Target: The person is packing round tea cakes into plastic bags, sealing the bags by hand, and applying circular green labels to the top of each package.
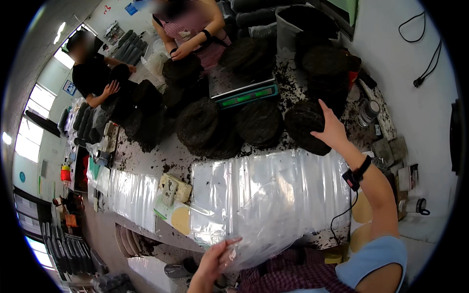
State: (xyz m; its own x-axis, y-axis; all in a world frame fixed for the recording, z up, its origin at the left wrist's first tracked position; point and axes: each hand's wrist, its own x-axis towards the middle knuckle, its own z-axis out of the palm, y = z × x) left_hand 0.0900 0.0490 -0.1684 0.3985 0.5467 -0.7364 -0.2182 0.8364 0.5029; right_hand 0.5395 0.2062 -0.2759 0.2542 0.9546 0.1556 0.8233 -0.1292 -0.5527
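My left hand [215,259] is closed on the edge of a clear plastic bag [266,237] near the front edge of the table. The bag lies loose and crumpled over a row of flat clear plastic bags [273,176]. My right hand [333,129] reaches far forward to a dark round pressed cake [305,127]. Its thumb lies on the cake's face and its index finger along the edge; the other fingers are hidden. Left of this cake sit another round cake [260,123] and a stack of cakes [198,124].
A digital scale [246,97] with green displays carries more cakes. A tall dark stack [326,63] and a jar [369,113] stand at the right. Opposite, one person [195,34] touches a cake; another person [97,73] works at the left. Dark crumbs litter the table.
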